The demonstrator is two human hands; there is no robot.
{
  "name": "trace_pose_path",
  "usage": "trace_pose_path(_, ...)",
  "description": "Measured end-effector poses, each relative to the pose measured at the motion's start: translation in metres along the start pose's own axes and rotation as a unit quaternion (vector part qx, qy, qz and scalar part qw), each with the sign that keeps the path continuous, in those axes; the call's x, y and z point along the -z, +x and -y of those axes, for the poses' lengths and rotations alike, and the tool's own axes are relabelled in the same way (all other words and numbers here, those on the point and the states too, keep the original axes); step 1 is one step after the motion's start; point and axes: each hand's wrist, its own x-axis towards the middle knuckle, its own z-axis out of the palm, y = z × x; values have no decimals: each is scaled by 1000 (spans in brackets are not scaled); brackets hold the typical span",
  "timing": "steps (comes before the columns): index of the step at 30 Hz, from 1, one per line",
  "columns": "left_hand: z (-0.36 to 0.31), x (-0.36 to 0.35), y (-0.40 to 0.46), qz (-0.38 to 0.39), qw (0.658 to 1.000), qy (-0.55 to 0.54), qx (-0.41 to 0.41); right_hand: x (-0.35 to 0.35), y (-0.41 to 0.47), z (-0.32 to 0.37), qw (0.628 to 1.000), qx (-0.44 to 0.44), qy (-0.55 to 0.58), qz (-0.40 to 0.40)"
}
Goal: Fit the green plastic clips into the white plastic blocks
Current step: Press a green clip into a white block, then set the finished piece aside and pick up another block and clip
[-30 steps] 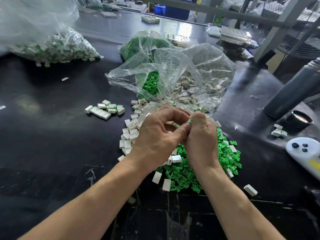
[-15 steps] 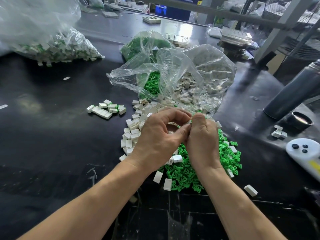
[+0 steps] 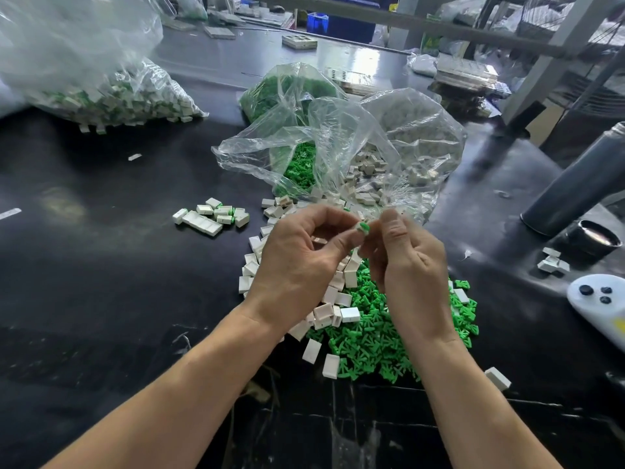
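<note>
Mid-frame, your left hand (image 3: 297,265) pinches a white block (image 3: 359,227) bearing a green clip (image 3: 364,227). Your right hand (image 3: 411,265) is curled just beside it; whether it grips anything, cannot tell.

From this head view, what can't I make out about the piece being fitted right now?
- White block: mostly hidden by left hand fingertips.
- Green clip: only a tip shows; how far it is seated is unclear.
- Right hand: its fingertips face away; contact with the clip can't be told.

Illumination is bright and diffuse, entering from the far side. The glossy black counter (image 3: 84,265) shows white glare patches there. Wide-angle distortion bends the edges; the background is soft.
</note>
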Motion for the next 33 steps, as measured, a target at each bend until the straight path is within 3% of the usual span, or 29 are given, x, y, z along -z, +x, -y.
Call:
trace_pose_path(7,0,4,2,-17,1000,1,7,5,2,2,997,62,2,39)
trace_pose_path(15,3,2,1,-21,1000,13,10,4,3,-5,997,44,-66,7)
trace_pose_path(21,8,20,6,-67,990,123,-21,11,7,-9,997,-3,-65,-37)
trace_pose_path(25,15,43,16,-135,952,273,-24,12,8,-10,997,-22,-60,-43)
trace_pose_path(33,32,76,30,-198,847,482,105,12,8,-10,996,-34,-80,-18)
